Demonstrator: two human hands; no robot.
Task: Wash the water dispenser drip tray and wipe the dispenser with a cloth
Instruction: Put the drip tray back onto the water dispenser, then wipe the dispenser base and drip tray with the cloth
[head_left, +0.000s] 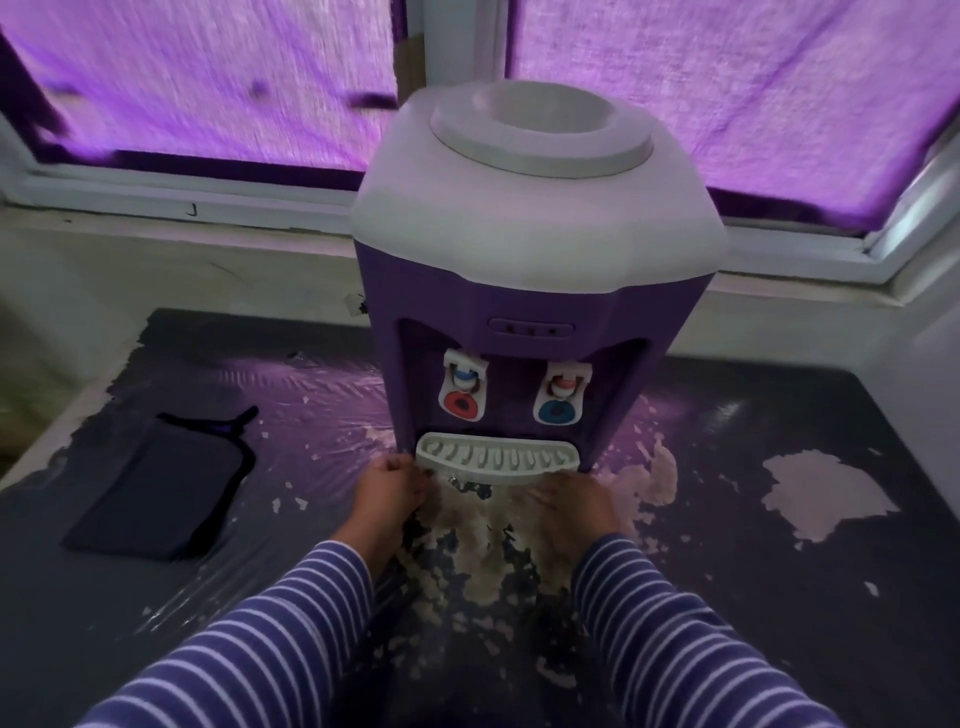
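Note:
A purple water dispenser (535, 291) with a white top stands on a dark counter, with no bottle on it. Two taps, one red (462, 389) and one blue (561, 397), sit in its front recess. The white slotted drip tray (498, 460) is seated at the foot of the dispenser. My left hand (389, 491) grips the tray's left end with curled fingers. My right hand (569, 496) holds its right end from below the front edge. A dark folded cloth (161, 488) lies flat on the counter to the left, apart from both hands.
The counter (779, 571) is dark, with peeled pale patches in front of the dispenser and at the right. A pale wall and window sill (208, 208) run behind the dispenser, under purple curtained windows. My striped sleeves reach in from the bottom.

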